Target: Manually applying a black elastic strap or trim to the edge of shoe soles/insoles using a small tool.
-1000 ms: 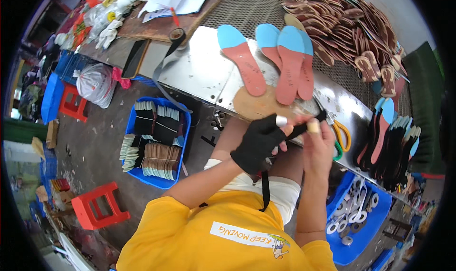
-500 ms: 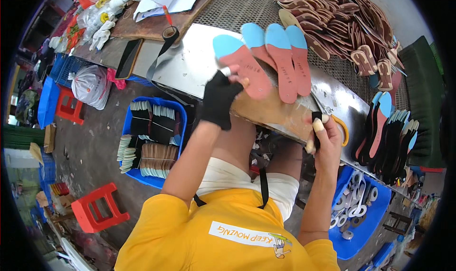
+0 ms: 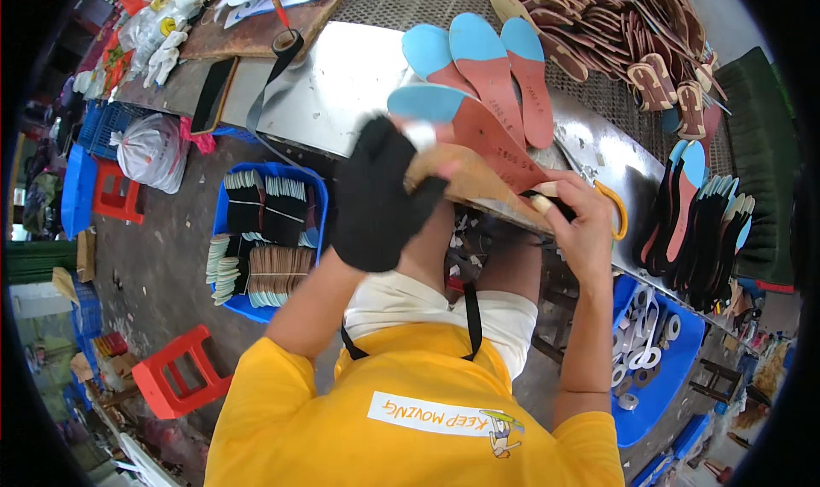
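A red insole (image 3: 500, 141) with a blue toe part is lifted at a tilt above the near edge of the workbench. My right hand (image 3: 576, 218), with tape on its fingers, pinches the insole's heel end; a small dark piece shows beside the fingers. My left hand (image 3: 384, 196), in a black fingerless glove, is at the insole's near side by the toe part. Motion smears its fingers, so their grip is unclear. Behind lie several more red and blue insoles (image 3: 484, 51) on the metal top.
Yellow-handled scissors (image 3: 613, 209) lie right of my right hand. A dark tape roll (image 3: 288, 41) sits at the back left. Stacked insoles (image 3: 696, 231) stand at the right, brown pieces (image 3: 598, 26) behind. Blue bins (image 3: 320, 188) hold bundles at left and tape rolls at right.
The insole has turned and moved nearer, its heel now reaching my right hand, which has gripped it. My left hand has moved nearer to me, and the view has shifted slightly.
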Motion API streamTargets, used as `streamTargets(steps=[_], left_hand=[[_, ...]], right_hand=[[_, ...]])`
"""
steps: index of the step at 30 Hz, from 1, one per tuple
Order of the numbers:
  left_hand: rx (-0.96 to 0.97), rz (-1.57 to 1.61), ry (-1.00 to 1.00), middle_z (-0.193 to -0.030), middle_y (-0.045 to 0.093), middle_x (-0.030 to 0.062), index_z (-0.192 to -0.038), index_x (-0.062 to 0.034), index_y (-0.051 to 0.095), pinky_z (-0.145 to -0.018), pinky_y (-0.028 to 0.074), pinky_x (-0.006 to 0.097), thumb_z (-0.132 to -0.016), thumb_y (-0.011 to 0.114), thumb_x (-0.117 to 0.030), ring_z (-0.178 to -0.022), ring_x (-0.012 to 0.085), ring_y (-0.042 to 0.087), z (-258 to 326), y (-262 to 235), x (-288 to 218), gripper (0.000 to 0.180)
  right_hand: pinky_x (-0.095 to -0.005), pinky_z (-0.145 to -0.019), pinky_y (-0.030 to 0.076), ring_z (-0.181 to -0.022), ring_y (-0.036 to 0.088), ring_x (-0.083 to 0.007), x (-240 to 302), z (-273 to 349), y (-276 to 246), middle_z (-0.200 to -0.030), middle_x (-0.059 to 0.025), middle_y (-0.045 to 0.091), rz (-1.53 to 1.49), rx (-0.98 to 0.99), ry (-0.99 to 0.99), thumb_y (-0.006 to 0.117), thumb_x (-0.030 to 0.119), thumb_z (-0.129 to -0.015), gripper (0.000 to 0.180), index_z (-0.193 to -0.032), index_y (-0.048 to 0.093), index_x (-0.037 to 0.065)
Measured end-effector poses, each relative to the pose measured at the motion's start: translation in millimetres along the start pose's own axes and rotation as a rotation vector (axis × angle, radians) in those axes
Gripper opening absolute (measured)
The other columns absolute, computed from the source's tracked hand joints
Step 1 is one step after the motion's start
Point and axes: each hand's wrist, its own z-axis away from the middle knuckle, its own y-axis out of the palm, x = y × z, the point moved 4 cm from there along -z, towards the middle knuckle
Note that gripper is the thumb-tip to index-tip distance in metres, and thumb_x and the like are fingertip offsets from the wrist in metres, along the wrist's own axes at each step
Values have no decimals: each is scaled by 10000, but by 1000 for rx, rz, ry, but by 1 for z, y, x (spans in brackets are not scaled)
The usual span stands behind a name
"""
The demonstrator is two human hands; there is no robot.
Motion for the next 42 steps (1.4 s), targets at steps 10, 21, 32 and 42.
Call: streamTargets(steps=[10,21,32,42], left_hand=[[214,73,-64,-838,615,111,-1010,-99,667,-635,509,369,-744,727,-134,-744,310,610,-9,46,48,275],[160,326,-97,-962,642,116,-990,-86,696,-714,531,329,-714,775,-83,-822,260,660,-8,40,47,287],[69,332,-102,-853,643,93,-986,-92,683,-643,516,329,-707,779,-81,-727,260,642,-4,51,54,295],[153,142,143,-894,621,75,-987,-123,684,-628,496,361,-678,676,6,-767,287,601,-16,44,33,335]], right_hand=[[-217,-754,470,-835,608,-87,-38,21,-19,-991,-20,671,-323,-221,413,647,-9,-835,126,-957,674,-17],[-250,-664,468,-702,621,-131,32,-59,52,-802,-59,663,-112,-41,41,711,67,-797,159,-940,704,-4],[-300,-649,486,-714,631,-195,35,-57,57,-858,-60,635,58,-143,-108,707,52,-773,161,-934,701,42],[-262,-539,418,-599,558,-126,12,-72,51,-665,-18,574,-118,168,143,695,82,-812,91,-881,680,25]])
